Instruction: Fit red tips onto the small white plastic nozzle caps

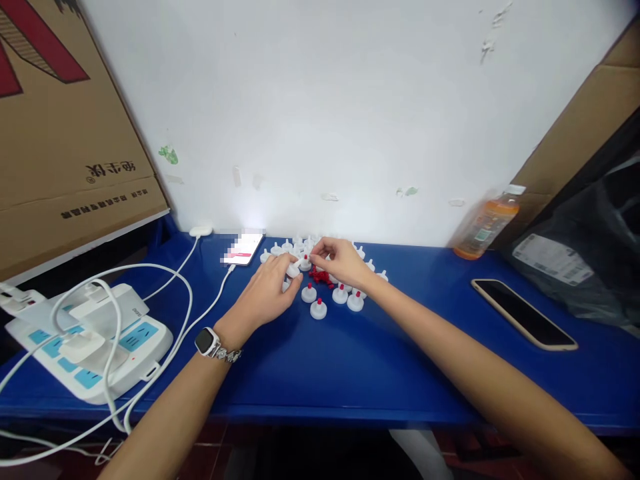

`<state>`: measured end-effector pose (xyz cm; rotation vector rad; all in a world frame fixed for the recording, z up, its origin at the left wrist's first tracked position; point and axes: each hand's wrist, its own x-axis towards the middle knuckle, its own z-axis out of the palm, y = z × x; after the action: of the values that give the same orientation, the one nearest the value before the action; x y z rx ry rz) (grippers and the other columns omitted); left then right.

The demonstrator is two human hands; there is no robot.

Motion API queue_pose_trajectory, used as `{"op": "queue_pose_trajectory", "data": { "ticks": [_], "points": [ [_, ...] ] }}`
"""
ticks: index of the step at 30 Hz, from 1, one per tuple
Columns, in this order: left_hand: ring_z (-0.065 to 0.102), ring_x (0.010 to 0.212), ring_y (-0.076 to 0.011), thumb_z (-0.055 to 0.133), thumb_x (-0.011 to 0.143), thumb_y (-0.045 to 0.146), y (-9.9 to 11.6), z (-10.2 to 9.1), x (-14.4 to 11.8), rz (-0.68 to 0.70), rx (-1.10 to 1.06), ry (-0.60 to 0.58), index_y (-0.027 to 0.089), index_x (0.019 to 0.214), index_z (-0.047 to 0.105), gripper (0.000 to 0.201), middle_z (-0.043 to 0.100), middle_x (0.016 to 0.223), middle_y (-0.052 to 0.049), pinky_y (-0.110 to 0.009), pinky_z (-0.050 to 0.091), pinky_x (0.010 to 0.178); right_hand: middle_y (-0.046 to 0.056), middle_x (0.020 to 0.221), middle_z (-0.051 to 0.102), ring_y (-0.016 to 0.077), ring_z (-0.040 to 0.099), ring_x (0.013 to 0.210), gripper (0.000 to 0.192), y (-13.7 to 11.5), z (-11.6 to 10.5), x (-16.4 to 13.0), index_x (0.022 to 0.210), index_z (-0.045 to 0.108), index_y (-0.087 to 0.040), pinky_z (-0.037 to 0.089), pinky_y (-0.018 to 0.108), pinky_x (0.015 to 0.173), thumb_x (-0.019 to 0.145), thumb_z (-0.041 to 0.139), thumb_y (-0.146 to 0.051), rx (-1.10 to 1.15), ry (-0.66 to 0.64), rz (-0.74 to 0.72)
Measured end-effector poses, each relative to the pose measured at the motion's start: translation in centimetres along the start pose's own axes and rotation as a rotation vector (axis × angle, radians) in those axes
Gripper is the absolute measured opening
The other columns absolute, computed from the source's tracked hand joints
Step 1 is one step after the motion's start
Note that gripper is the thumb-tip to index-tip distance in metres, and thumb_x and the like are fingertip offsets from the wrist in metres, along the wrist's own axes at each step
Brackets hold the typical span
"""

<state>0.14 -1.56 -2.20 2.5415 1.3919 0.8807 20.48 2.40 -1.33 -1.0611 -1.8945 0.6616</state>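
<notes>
My left hand [274,283], with a watch at the wrist, is closed on a white nozzle cap [293,269] tilted between thumb and fingers. Just right of it, my right hand [340,260] has thumb and fingertips pinched together; what they hold, if anything, is too small to make out. Below the right hand lies a small pile of red tips [321,276]. Several white caps stand around the hands, some with red tips, such as the front red-tipped cap [319,309]. Behind are plain white caps [287,245], partly hidden by my hands.
A power strip [150,340] with plugs and white cables fills the left of the blue table [320,373]. A lit phone [245,247] lies at the back. On the right are a dark phone [523,313], an orange drink bottle [487,223] and a plastic bag [590,240].
</notes>
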Motion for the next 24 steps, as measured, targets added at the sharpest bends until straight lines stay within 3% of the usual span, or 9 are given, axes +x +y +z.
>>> {"op": "queue_pose_trajectory", "data": {
  "ticks": [3,7,13,19,24],
  "points": [
    [0.058,0.089,-0.0257,0.044,0.097,0.038,0.4,0.1,-0.1,0.016,-0.009,-0.024,0.02,0.115,0.052,0.027,0.059,0.094,-0.007,-0.04,0.048,0.077,0.002,0.075,0.068,0.0132,0.06,0.066,0.025,-0.4,0.1,-1.0,0.083,0.066,-0.016,0.046,0.026,0.061,0.076,0.073,-0.039,0.332,0.029,0.062],
    [0.056,0.086,-0.0251,0.044,0.097,0.036,0.7,0.3,-0.1,0.089,-0.014,-0.054,0.02,0.108,0.052,0.021,0.057,0.09,-0.006,-0.041,0.048,0.077,0.0,0.066,0.065,0.0105,0.055,0.058,0.036,-1.2,0.5,-2.0,0.075,0.066,-0.016,0.043,0.024,0.055,0.069,0.08,-0.048,0.479,0.022,0.124],
    [0.055,0.085,-0.0246,0.04,0.1,0.04,1.1,0.2,-0.4,0.153,-0.016,-0.08,0.021,0.097,0.049,0.021,0.055,0.091,-0.007,-0.042,0.048,0.076,-0.001,0.061,0.063,0.0096,0.052,0.054,0.038,-2.5,0.7,-2.4,0.071,0.067,-0.015,0.042,0.024,0.052,0.065,0.083,-0.049,0.468,-0.008,0.118],
    [0.055,0.087,-0.0245,0.037,0.102,0.041,1.9,0.2,-0.5,0.176,-0.015,-0.065,0.019,0.097,0.047,0.025,0.054,0.094,-0.009,-0.041,0.049,0.077,0.001,0.065,0.064,0.011,0.054,0.058,0.031,-3.5,0.5,-2.7,0.071,0.066,-0.015,0.042,0.024,0.055,0.074,0.077,-0.044,0.384,0.007,0.051],
    [0.056,0.102,-0.0267,0.047,0.098,0.048,1.8,0.0,0.0,0.214,0.007,-0.023,0.018,0.122,0.046,0.039,0.058,0.109,-0.011,-0.044,0.047,0.091,-0.002,0.059,0.059,0.0098,0.049,0.053,0.023,-3.6,-1.0,-2.9,0.072,0.062,-0.016,0.038,0.023,0.052,0.083,0.067,-0.036,0.165,-0.04,0.017]
  ]
}}
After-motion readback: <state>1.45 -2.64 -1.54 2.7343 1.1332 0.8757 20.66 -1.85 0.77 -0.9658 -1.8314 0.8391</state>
